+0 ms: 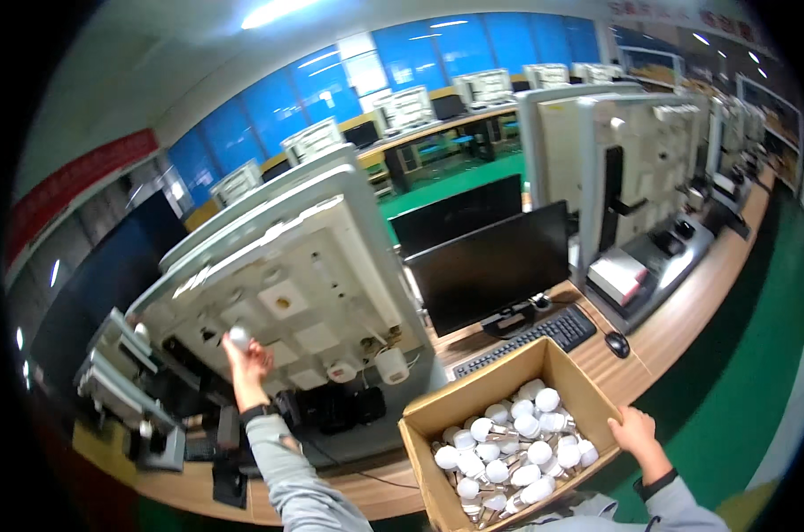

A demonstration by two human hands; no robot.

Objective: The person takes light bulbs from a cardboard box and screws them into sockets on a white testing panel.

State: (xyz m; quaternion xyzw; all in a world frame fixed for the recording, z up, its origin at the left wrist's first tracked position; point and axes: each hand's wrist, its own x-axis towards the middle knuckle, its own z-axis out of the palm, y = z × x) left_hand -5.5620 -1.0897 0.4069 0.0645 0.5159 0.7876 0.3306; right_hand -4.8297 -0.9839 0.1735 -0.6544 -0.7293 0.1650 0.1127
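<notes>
With my left arm stretched forward, my left hand [250,362] has its fingers closed round a white light bulb [239,337]. The bulb is up against a pale upright board [317,257] fitted with sockets, switches and small boxes; whether it sits in a socket there I cannot tell. My right hand [634,432] grips the right rim of an open cardboard box [428,417]. Several loose white bulbs [528,426] with metal screw bases fill the box, lying in all directions.
Behind the box stand a black monitor [490,266], a keyboard [530,344] and a mouse [617,344] on a wooden desk [663,332]. More fitted boards [650,168] line the desk to the right. Beside it runs a green floor [712,390]. A cable [366,474] lies left of the box.
</notes>
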